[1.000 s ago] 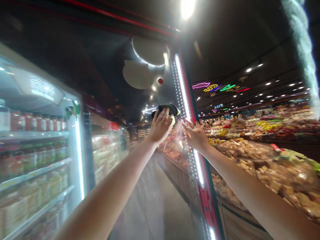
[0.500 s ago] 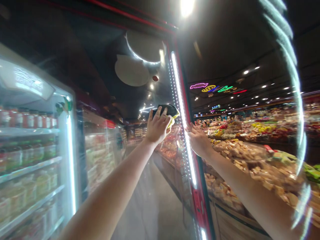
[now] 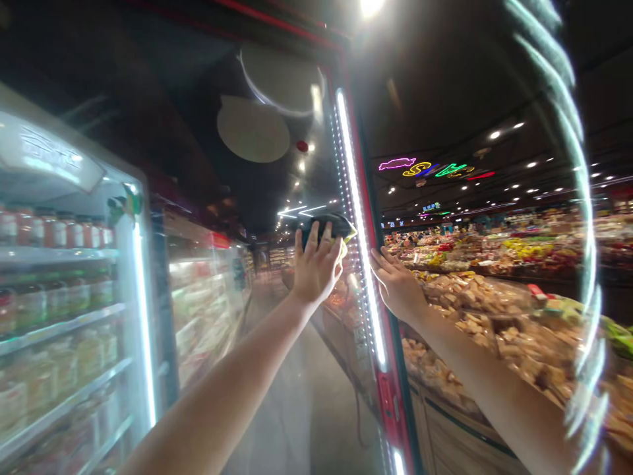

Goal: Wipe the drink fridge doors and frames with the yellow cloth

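My left hand [image 3: 319,267] is pressed on a black cloth with a yellow edge [image 3: 335,226], its fingers spread over the cloth. The cloth lies against the glass of a door, close to the bright light strip [image 3: 359,218] along the frame. Lower and to the right, my right hand [image 3: 399,287] touches the edge of the red and dark door frame [image 3: 390,402]. Its fingers are stretched out there, and part of the fingertips meets the frame.
Lit shelves of bottles [image 3: 54,297] show on the left, blurred. Right of the door, a display of packed food [image 3: 475,303] runs backward. Pale round shapes [image 3: 254,128] show on the upper glass. A door handle part [image 3: 389,399] sits low on the frame.
My left hand and the cloth have shifted slightly down the glass. My right hand stays at the door edge, its fingers a little more spread. The view has tilted slightly.
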`<state>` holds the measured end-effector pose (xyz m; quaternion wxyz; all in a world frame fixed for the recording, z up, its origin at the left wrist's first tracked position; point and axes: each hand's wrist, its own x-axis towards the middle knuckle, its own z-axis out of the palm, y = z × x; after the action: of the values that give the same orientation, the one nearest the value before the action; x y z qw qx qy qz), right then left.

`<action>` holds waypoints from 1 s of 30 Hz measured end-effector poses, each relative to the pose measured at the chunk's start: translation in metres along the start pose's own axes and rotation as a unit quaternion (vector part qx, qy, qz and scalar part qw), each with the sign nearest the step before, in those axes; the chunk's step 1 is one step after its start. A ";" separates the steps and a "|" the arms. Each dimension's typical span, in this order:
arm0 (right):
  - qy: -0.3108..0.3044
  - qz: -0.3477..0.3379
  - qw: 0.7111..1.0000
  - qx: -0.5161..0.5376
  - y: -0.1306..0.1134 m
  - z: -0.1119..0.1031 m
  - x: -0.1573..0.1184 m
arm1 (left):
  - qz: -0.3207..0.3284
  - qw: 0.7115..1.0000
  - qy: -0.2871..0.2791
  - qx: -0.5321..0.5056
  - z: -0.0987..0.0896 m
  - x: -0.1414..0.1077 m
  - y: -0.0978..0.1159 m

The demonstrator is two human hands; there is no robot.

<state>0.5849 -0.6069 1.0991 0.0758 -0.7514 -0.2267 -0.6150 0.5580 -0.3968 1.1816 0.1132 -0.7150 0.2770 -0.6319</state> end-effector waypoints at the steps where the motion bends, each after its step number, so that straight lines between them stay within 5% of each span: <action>1: 0.002 -0.005 1.000 -0.002 -0.002 0.001 0.000 | 0.016 1.000 -0.003 -0.001 0.001 -0.008 0.003; 5: 0.002 -0.019 1.000 -0.014 -0.006 0.005 0.002 | 0.099 0.994 -0.034 -0.011 0.003 -0.004 0.002; 10: -0.004 -0.014 1.000 -0.025 -0.006 0.007 0.004 | 0.010 1.000 0.005 0.004 -0.017 0.018 -0.033; 13: -0.006 -0.013 1.000 -0.020 -0.011 0.005 0.006 | -0.038 0.999 0.021 0.023 -0.026 -0.014 -0.034; 16: -0.013 -0.005 1.000 -0.012 -0.021 0.004 0.011 | 0.006 0.999 -0.021 0.032 -0.027 -0.044 -0.020; 19: -0.010 0.004 1.000 -0.006 -0.030 0.005 0.019 | 0.065 0.995 -0.066 0.033 -0.032 -0.039 -0.023; 23: 0.008 -0.010 1.000 -0.001 -0.039 0.005 0.026 | -0.014 0.997 -0.030 0.066 -0.052 -0.032 -0.056; 26: 0.015 -0.016 1.000 0.018 -0.050 0.005 0.030 | -0.076 0.993 -0.007 0.092 -0.065 -0.063 -0.061; 30: 0.017 -0.022 0.998 0.056 -0.071 0.009 0.039 | -0.024 0.995 -0.045 0.085 -0.067 -0.094 -0.046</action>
<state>0.5679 -0.5308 1.1222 0.1086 -0.7300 -0.2759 -0.6158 0.5005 -0.2959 1.1376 0.1704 -0.7366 0.1999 -0.6232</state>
